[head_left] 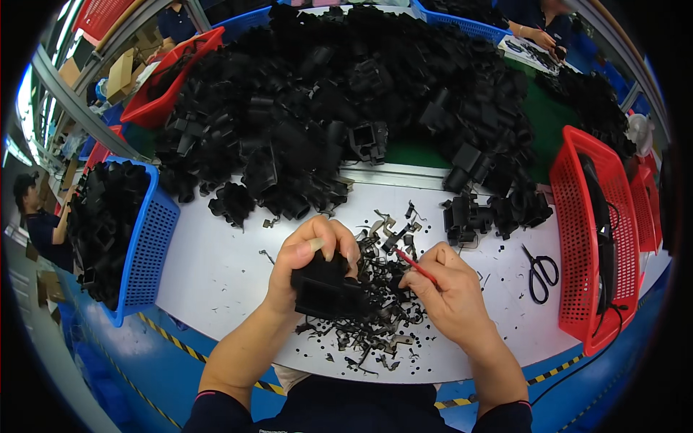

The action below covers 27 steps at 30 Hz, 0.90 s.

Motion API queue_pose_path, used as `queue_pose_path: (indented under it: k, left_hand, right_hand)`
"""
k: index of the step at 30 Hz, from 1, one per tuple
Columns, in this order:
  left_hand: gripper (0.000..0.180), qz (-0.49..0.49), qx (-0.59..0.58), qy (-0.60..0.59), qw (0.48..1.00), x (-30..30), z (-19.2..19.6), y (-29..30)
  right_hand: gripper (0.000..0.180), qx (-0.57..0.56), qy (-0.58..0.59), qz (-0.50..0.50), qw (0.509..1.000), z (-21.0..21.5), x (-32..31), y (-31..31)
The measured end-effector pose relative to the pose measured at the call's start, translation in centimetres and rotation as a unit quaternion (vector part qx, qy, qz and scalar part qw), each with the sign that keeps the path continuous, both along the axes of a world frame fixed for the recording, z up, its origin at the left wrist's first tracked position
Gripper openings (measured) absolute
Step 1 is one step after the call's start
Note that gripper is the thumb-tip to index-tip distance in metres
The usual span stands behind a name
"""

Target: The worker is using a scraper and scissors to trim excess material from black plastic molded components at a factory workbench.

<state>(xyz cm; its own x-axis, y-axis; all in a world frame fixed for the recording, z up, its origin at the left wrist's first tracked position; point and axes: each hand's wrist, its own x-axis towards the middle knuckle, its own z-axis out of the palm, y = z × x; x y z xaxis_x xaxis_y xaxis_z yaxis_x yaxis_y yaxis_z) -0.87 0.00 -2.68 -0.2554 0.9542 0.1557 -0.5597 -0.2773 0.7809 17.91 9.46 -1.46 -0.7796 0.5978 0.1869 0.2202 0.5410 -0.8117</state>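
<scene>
My left hand is wrapped round a black moulded plastic part with a square opening, held above the white tabletop. In my right hand is a thin red pen-like tool, pinched between thumb and fingers. Its end points up and left, apart from the part; I cannot make out the tip's shape. Beneath and between my hands lies a heap of black plastic scraps, mostly bent slivers and small dots.
A large pile of black plastic parts covers the far side. Black scissors lie at right, beside a red basket. A blue basket full of parts stands at left. Other people work at far right and far left.
</scene>
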Motion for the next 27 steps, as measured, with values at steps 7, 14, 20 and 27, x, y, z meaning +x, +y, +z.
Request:
queue_pose_path:
  k: [7,14,20,27]
  left_hand:
    - [0.025,0.0,0.012,-0.027,1.0,-0.1,-0.5,0.0]
    - [0.023,0.029,0.049,-0.005,0.998,0.0,-0.3,0.2]
    - [0.024,-0.006,0.058,-0.097,0.994,0.0,0.1,0.2]
    - [0.027,-0.069,0.047,-0.225,0.971,1.2,-0.9,0.2]
  right_hand:
    - [0.023,0.191,0.007,-0.013,0.982,2.5,0.3,-0.6]
    - [0.022,0.216,-0.095,0.0,0.972,1.2,-0.3,-0.8]
    - [0.026,0.094,0.068,0.026,0.993,1.7,0.2,-0.5]
    - [0.03,-0.135,0.116,0.03,0.984,1.9,-0.5,-2.6]
